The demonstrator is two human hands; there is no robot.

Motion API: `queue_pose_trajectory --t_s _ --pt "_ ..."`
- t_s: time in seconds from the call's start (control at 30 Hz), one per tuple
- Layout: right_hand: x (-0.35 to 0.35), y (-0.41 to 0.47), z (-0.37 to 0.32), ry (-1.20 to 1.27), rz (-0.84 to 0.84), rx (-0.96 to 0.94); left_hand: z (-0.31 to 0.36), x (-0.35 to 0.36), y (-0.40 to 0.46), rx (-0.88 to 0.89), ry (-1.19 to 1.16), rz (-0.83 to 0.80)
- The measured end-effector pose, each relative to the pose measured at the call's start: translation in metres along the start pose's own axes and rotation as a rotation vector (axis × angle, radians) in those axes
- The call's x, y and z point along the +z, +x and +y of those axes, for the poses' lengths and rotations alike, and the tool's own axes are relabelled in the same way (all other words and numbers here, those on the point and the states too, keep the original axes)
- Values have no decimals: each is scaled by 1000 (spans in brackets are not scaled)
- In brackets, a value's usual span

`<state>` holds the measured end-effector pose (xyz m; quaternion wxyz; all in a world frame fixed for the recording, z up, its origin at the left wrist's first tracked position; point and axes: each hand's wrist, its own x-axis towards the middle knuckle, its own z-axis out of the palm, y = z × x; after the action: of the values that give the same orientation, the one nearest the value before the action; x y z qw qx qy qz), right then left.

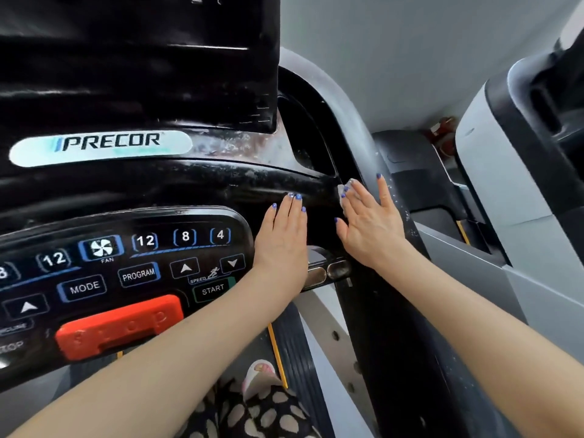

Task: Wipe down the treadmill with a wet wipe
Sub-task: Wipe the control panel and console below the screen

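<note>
Head view. The treadmill [221,181] fills the left and centre of the frame: a black console with a dark upper screen, a white oval PRECOR badge [101,147] below it, and a control panel [126,267] at lower left. The panel carries numbered keys 12, 8 and 4, a FAN key, MODE, PROGRAM and START keys, arrow keys, and a large red stop button [120,325] at its lower edge.

The left hand [281,238] lies flat on the black console just right of the control panel. Its fingers are straight and close together, with the tips pointing up toward the curved black bar; it holds nothing.

The right hand [366,222] lies flat against the black right upright of the console, fingers straight and slightly spread. The wet wipe [346,189] is pressed under this hand against the upright; only a small pale, crumpled part shows beyond the fingertips, at the junction of the curved bar and the upright. The fingers are not curled round it.

Two metallic grip sensors [325,271] sit on the handlebar between and just below the two wrists.

At the bottom of the frame, a foot in a light slipper [260,374] stands on the treadmill deck beside a ribbed black side rail [297,358] with a yellow edge stripe. A second grey machine [518,172] stands at the right.
</note>
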<state>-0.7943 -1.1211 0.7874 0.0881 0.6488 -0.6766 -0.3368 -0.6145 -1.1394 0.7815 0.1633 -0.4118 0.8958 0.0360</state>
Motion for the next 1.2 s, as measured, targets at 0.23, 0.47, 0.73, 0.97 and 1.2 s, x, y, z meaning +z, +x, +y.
queue_pose_trajectory --t_s 0.23,0.47,0.73,0.97,1.2 --pt "2 1 25 -104 35 -123 -3 -3 -1 17 21 14" --pt "-8 25 37 -159 29 -188 4 6 0 4 -49 65" --pt "3 26 39 -157 78 -226 31 25 -15 26 -159 151" --pt "30 -24 42 -126 153 -315 44 35 -31 9 -131 243" --pt "51 -76 54 -36 276 -424 55 52 -47 -3 -123 305"
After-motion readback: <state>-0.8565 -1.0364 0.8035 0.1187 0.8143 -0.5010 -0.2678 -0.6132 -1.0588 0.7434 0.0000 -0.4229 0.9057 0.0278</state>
